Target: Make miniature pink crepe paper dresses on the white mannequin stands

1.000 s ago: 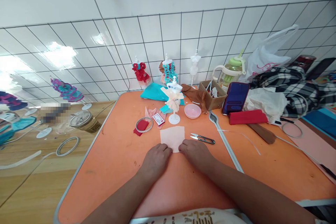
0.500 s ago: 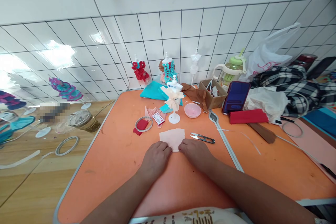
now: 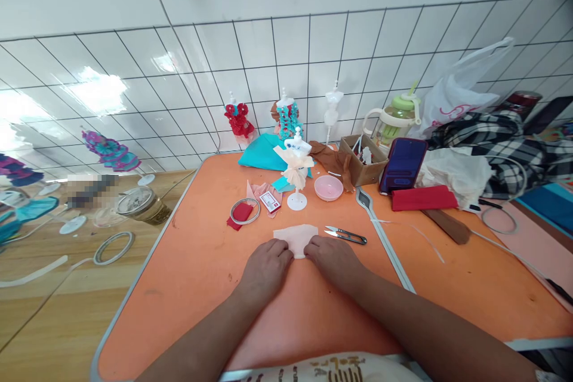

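Observation:
A small pale pink cloth piece (image 3: 296, 239) lies on the orange table between my hands. At its near left corner, my left hand (image 3: 268, 262) is closed with the fingertips pressed on the cloth. My right hand (image 3: 333, 259) grips the near right corner in the same way; the fingertips of both are partly hidden. Thread snips (image 3: 347, 235) rest just right of the cloth, apart from my right hand. Directly beyond the cloth stands a mini dress form (image 3: 296, 173) wearing a cream fabric piece.
A tape roll (image 3: 245, 211) lies over red cloth at left, near a small card box (image 3: 270, 203). A pink bowl (image 3: 328, 188), cardboard box (image 3: 363, 161) and phone (image 3: 403, 166) stand at back right. More dressed forms line the tiled wall.
The cloth's far edge has come closer to my hands and shifted slightly right, so less of its length shows. Both hands stay in almost the same place.

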### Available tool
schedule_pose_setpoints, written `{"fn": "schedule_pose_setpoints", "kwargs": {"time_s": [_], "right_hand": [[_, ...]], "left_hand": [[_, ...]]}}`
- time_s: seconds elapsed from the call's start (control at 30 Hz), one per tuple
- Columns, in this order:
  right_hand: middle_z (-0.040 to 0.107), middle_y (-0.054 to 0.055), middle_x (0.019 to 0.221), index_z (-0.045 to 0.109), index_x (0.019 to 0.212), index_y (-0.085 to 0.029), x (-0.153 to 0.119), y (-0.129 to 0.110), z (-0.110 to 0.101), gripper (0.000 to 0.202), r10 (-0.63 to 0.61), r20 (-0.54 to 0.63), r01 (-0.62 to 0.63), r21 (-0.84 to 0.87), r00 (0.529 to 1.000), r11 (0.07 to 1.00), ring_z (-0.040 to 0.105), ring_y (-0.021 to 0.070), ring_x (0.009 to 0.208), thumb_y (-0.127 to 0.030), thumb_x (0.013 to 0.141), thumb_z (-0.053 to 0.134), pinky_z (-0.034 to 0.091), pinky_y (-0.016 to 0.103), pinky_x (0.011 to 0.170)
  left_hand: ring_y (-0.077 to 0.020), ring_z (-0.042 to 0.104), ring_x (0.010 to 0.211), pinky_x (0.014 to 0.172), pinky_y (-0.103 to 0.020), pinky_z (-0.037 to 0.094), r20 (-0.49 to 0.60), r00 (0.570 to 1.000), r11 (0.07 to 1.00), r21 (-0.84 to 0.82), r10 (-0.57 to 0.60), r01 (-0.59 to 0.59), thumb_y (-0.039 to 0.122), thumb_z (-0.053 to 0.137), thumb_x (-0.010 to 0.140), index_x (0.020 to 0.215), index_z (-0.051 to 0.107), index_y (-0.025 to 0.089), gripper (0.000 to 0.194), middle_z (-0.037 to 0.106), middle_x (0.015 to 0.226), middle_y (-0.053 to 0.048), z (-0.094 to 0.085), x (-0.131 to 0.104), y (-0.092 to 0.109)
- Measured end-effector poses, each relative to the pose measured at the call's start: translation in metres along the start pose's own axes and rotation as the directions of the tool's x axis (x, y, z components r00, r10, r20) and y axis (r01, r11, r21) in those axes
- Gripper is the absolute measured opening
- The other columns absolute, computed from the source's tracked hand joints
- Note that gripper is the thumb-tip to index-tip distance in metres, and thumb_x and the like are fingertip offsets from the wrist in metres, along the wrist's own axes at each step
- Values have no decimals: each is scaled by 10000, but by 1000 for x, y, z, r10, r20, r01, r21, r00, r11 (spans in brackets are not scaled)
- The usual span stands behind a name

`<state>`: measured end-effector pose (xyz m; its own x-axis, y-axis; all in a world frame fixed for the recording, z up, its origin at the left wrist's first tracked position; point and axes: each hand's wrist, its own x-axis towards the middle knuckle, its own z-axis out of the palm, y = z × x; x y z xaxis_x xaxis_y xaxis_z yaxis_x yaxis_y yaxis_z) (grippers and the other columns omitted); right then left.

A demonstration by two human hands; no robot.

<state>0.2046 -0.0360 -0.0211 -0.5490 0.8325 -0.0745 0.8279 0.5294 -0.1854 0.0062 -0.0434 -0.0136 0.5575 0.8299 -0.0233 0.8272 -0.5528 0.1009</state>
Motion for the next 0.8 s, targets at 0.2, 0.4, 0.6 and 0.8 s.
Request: {"fn": "schedule_pose_setpoints", "kwargs": {"time_s": [0.2,0.4,0.6,0.8], "right_hand": [[617,27,856,599,935,-209,0,2,1,177,5,-33,-4,22,999,1000,566,157,775,-181,927,425,280,254,558],[606,40,895,614,831,-194,1,2,1,251,-17,-45,17,-15,999,1000,560,155,779,-195,943,390,275,266,554],[606,24,838,596,869,-210,-2,1,-1,190,3,-31,-3,-17,1000,1000,545,152,717,-162,916,418,246,269,527],[602,31,846,607,901,-214,-1,1,2,204,-10,-37,9,-6,999,1000,552,155,737,-180,924,407,253,270,536]], "left_hand": [[-194,603,857,747,-317,440,6,1000,1000,0,-28,28,194,408,932,1067,628,214,259,665,918,-52,3,-1,-1],[-198,593,867,771,-328,450,9,1000,1000,-6,-5,5,192,408,933,979,668,213,265,656,911,-53,3,0,-1],[-191,587,879,777,-319,451,4,1000,1000,-19,-9,9,188,403,934,979,660,212,262,643,929,-62,3,-1,0],[-202,596,836,737,-334,461,-8,1000,1000,-3,-10,10,189,390,938,1130,603,190,287,652,905,-60,7,-1,-2]]}}
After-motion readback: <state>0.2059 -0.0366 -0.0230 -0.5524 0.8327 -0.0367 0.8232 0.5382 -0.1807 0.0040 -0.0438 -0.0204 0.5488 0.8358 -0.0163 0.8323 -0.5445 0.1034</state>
